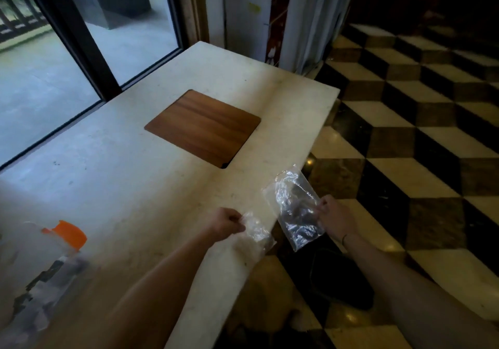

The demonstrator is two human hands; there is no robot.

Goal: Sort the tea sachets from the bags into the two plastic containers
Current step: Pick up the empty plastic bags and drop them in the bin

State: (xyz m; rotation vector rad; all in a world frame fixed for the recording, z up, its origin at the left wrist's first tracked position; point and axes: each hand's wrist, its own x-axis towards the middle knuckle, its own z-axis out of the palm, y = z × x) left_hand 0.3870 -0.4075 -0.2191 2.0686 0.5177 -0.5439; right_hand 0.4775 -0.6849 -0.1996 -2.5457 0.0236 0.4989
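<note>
Two clear bags: my left hand (226, 220) pinches one (256, 231) on the surface (162, 176) edge, right hand (333, 215) grips another (295, 211) over the floor, prob emptied; container (40, 265) w/ sachets lower left.

No text, label, brand or number can be read anywhere in view

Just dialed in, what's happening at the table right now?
A person stands at the pale stone table, holding a clear plastic bag in each hand. The left hand pinches a crumpled bag at the table's edge; the right hand holds a second bag just off the edge, over the floor. Both bags look empty or nearly so. A plastic container with an orange lid sits blurred at the near left.
</note>
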